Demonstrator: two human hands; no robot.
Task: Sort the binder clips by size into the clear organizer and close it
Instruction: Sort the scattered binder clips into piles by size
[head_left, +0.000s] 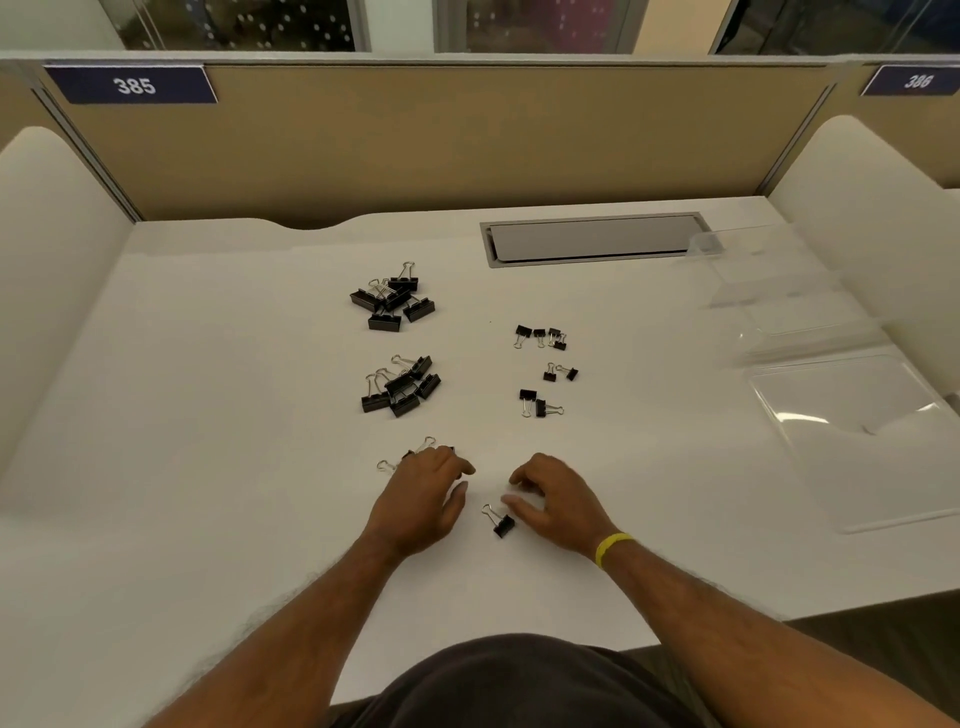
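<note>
Grouping on the desk (208, 415) seems the step in hand: clip piles (397, 296) lie at twelve o'clock, the open organizer (831, 374) at two. The left hand (423, 486) covers some clips, its grip impossible to tell. The right hand (553, 501), loosely curled, holds nothing. Next it should pinch the loose clip (501, 522) beside it.

A single view is given, taken by a wide-angle camera worn on the head. The worktop (208, 415) is looked down on from its near edge, with the far partition (415, 145) faced squarely. The left grip (421, 488) and right grip (556, 499) are seen close below the lens, low of centre. Straight edges are bowed toward the frame's left and right sides.
</note>
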